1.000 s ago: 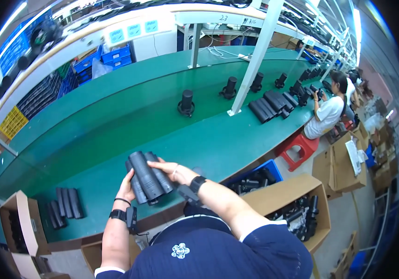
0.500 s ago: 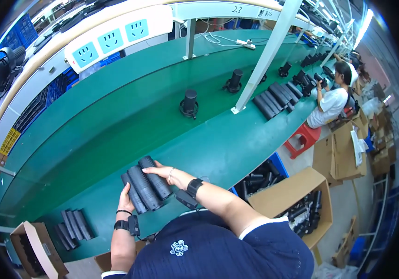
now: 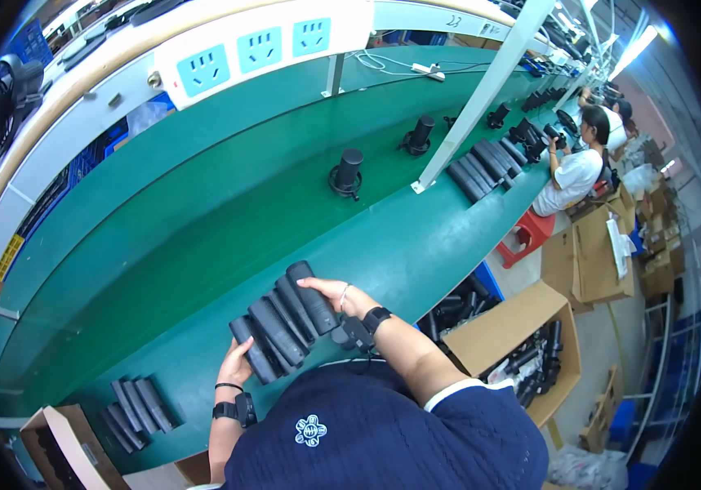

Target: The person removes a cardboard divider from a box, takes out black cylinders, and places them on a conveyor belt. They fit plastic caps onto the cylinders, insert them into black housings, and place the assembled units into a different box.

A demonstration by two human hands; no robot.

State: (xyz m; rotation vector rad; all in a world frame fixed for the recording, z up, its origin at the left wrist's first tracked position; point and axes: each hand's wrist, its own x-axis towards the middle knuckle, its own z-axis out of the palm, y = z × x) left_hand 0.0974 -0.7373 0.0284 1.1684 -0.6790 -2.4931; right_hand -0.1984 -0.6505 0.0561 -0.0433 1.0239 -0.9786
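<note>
A row of several black cylinders [image 3: 278,328], side by side and slanted, is pressed between my two hands over the near side of the green bench [image 3: 399,237]. My left hand [image 3: 238,364] holds the row's left end, thumb on top of the outermost cylinder. At the other end my right hand [image 3: 331,294] grips the rightmost cylinder, its thumb near the upper end. The hands' other fingers are mostly hidden. Whether the cylinders rest on the bench or are just above it, I cannot tell. To the left, a second group of black cylinders [image 3: 140,408] lies on the bench.
An open carton [image 3: 81,449] stands at the lower left, another carton [image 3: 509,335] with black parts at the right. Black microphone-like units [image 3: 349,173] stand along the sunken green strip. A metal post [image 3: 481,102] rises from the bench. A co-worker [image 3: 572,167] sits farther right.
The row between my hands has spread wider and moved right; more cylinders show in it. My right hand has moved right, and the whole view has shifted slightly.
</note>
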